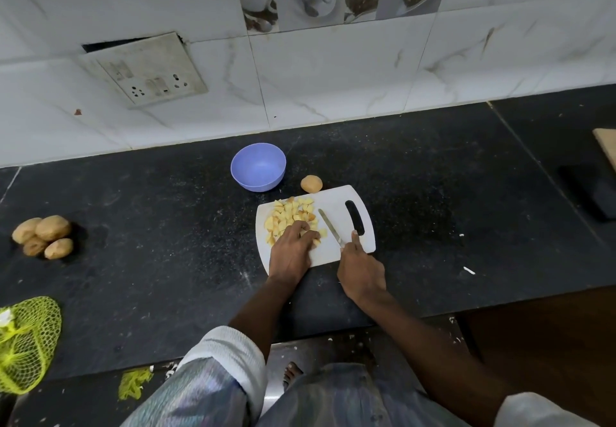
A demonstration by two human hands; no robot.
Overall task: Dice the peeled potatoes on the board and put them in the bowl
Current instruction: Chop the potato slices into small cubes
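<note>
bowl [258, 167]: blue, empty, on worktop [166, 226] behind board [336, 203]
dice [291, 214]: pile on board's left half
left hand [290, 253]: fingers curled over dice, near edge of pile hidden beneath
right hand [361, 271]: grips knife [330, 228], handle hidden in fist
whole potato [311, 183]: beside board, near bowl
net bag [26, 343]: cut off at left edge

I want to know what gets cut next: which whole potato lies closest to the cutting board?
The lone potato beside the board's far edge, right of the purple bowl. The other four sit clustered far off at the counter's left.
</note>
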